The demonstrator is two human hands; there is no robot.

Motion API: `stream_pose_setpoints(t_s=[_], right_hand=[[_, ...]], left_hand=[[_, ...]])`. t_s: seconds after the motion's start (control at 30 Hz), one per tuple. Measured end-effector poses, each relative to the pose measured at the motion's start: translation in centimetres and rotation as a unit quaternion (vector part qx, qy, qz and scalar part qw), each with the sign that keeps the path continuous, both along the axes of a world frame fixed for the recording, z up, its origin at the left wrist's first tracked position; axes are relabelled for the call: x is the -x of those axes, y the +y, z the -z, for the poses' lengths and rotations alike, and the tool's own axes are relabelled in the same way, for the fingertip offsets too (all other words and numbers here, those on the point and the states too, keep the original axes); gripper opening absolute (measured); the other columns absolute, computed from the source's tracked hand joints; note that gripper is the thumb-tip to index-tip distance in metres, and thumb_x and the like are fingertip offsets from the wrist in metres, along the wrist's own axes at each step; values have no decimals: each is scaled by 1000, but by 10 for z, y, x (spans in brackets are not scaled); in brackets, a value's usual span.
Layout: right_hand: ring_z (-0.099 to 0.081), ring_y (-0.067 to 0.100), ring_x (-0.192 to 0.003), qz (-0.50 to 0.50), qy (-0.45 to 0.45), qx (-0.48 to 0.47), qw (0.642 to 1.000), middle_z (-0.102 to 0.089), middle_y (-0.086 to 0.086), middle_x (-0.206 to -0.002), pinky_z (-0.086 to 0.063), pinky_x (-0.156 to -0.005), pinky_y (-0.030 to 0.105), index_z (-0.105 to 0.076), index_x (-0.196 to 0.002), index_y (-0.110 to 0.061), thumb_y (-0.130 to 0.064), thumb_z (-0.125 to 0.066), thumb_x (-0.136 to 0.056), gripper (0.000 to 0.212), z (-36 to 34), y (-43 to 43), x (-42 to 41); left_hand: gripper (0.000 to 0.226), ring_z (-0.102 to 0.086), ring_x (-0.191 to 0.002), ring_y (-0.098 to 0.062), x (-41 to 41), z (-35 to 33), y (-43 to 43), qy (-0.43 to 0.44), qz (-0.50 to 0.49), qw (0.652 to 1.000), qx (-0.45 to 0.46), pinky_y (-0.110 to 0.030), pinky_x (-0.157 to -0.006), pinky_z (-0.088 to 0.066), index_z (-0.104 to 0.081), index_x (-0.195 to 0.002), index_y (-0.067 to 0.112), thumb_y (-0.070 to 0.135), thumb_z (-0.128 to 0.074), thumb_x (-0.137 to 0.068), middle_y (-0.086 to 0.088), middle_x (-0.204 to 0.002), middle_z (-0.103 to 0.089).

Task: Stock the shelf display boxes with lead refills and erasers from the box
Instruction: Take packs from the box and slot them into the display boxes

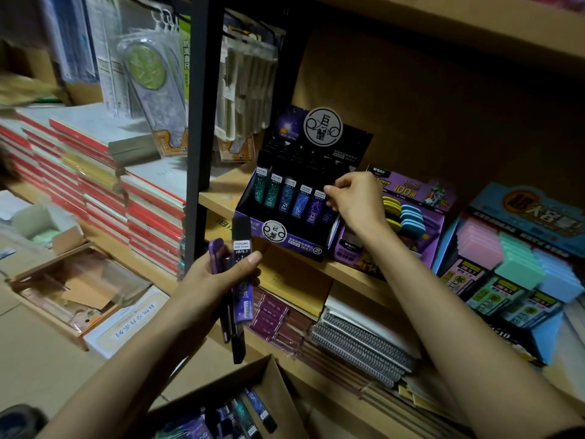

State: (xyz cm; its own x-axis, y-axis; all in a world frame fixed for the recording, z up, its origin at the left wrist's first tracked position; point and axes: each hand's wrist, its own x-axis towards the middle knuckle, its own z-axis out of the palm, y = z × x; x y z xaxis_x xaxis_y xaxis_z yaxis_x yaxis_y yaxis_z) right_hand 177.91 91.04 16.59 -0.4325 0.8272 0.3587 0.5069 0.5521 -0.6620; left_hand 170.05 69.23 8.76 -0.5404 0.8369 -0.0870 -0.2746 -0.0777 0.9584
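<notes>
Grips a bundle of lead refill cases (pixel 242 299) in the left hand (pixel 218 280), fingers wrapped round the back and thumb pressed across the front. Holds them upright, near and left of the shelf edge, above the open cardboard box (pixel 275 384) at the near edge of the view. Shows more loose refills (pixel 250 410) lying inside that box.

Reaches with the right hand (pixel 354 201) into the dark display box (pixel 285 239) on the wooden shelf (pixel 221 198). Pinches the top of a refill case (pixel 329 216) between curled fingertips (pixel 329 189) and thumb, at the right end of the front row (pixel 286 198). Stands that row upright, teal at the left through blue to purple at the right, with black stepped tiers behind.

Places a purple display box (pixel 438 223) just right of the dark one, with yellow and blue erasers (pixel 408 213) inside. Sets a blue display box (pixel 452 242) further right, filled with pastel erasers (pixel 506 258). Stacks spiral notebooks (pixel 364 343) on the level below and red-spined books (pixel 104 191) off to the left.
</notes>
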Motion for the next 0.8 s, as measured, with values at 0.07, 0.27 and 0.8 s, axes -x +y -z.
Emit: stream_pose_setpoints(t_s=[0.07,0.27,0.8], right_hand=[[-64,12,-71,27,1,-47,999,-67,4,-78,-52,-66,18,-66,-95,-1,-14,-65,-88,15,-1,-11,-7],[-60,5,-78,-134,64,47,988,-61,-6,-86,-49,-68,11,-60,-103,-15,-23,-62,-89,16,20,-82,-34],[-63,5,-68,-93,183,70,976,-63,-1,-81,-53,-59,16,-64,-97,-11,-8,-60,-90,9,-27,-45,-60]], left_hand=[[31,-68,-72,-10,-3,-1,0,-11,-3,1000,-2,-24,-65,-50,-62,-92,14,33,-70,-69,0,-79,-66],[31,-68,-71,-11,-14,-6,3,-1,19,1000,-5,-22,-65,-54,-60,-93,10,28,-67,-69,-3,-81,-65],[25,-63,-86,-11,-15,-12,11,2,-26,1000,-5,-25,-70,-43,-58,-101,15,18,-63,-77,-7,-94,-63]])
